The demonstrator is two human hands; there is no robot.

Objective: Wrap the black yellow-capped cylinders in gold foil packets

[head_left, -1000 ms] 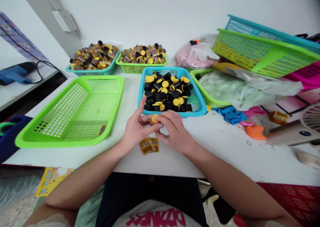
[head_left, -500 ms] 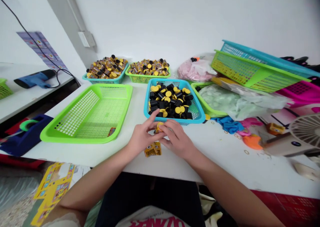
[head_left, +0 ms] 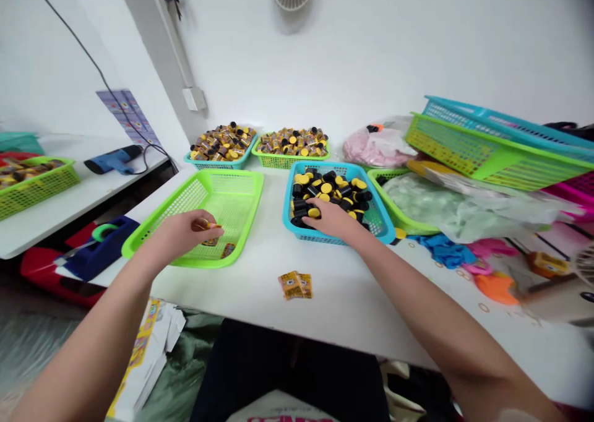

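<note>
My left hand (head_left: pixel 192 233) is over the front of the green basket (head_left: pixel 253 224), its fingers closed on a small yellow-labelled piece (head_left: pixel 204 224). Below it in that basket lie labelled pieces, one (head_left: pixel 228 250) near the front right corner. My right hand (head_left: pixel 327 215) reaches into the blue basket (head_left: pixel 386 219) of black cylinders with yellow caps (head_left: pixel 346 190). Its fingers are bent around the pieces; whether it grips one is hidden. Small yellow printed labels (head_left: pixel 296 285) lie on the white table between my arms.
Two full baskets of labelled pieces (head_left: pixel 223 142) (head_left: pixel 292 143) stand by the wall. Stacked baskets (head_left: pixel 492 150) and plastic bags (head_left: pixel 431 199) fill the right. Balloons (head_left: pixel 443 250) lie before them. A blue tape dispenser (head_left: pixel 104 249) and heat gun (head_left: pixel 114 160) are at left.
My hands have moved apart: the left went to the green basket with the labelled piece, the right into the blue basket. The view has shifted left.
</note>
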